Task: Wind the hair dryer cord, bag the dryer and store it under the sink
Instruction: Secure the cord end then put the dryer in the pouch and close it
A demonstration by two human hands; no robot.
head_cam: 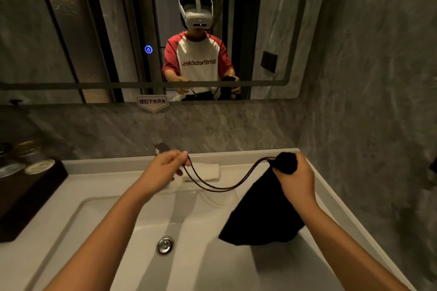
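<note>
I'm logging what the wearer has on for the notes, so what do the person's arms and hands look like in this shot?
Both forearms are bare, with no sleeves reaching into the direct view. The left hand and right hand wear no gloves, and no rings or watch show. The mirror shows short red raglan sleeves on a white T-shirt.

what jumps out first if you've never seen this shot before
Centre right, the right hand clamps the gathered neck of a black drawstring bag hanging over the white sink. The left hand pulls its drawstring sideways. Above, the mirror reflects the person.
</note>
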